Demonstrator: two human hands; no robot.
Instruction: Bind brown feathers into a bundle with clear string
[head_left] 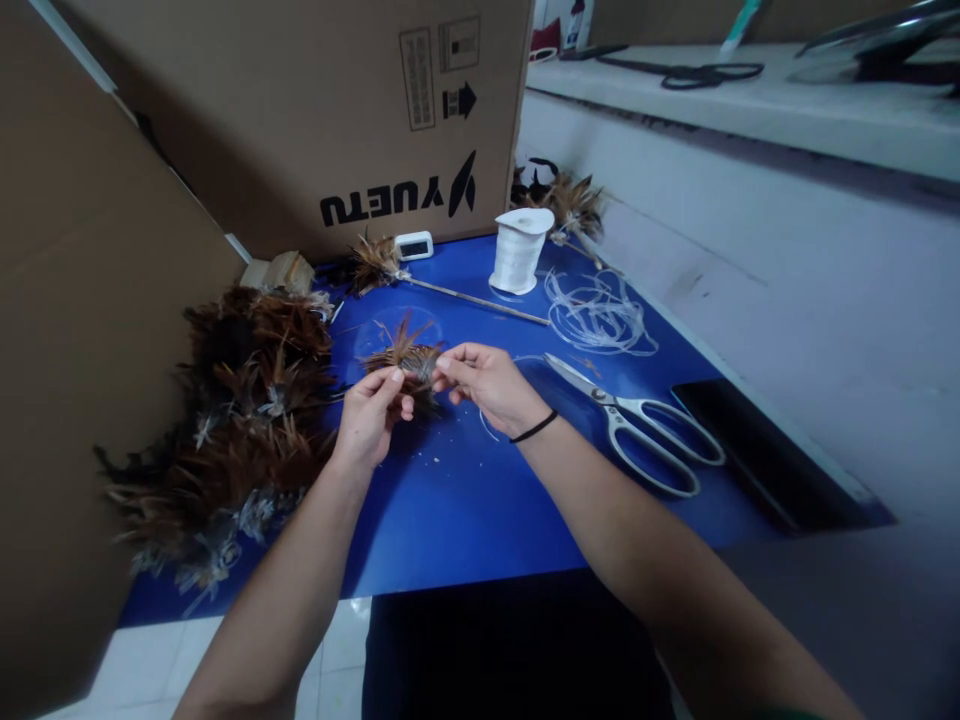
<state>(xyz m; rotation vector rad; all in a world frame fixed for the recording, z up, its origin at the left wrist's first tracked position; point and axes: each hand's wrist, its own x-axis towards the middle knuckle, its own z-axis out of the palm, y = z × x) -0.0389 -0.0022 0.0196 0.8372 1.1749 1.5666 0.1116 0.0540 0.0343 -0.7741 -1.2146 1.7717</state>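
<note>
A small bundle of brown feathers [405,352] is between my hands over the blue table [450,510]. My left hand [369,412] pinches thumb to fingers at the bundle's near left side; whatever lies in the pinch is too small to name. My right hand [484,382], with a black band at the wrist, is closed at the bundle's right end, by its pale quills; what its fingertips grip cannot be made out. Clear string [600,315] lies coiled beyond my right hand, and large scissors [615,400] rest to its right with the blades slightly apart.
Feather bundles [247,420] are heaped at the left. Behind are a feathered stick [480,300], a white spool [519,255], a small white device [414,245] and a carton [300,120]. A dark flat object [772,460] lies at right, below a ledge [795,110].
</note>
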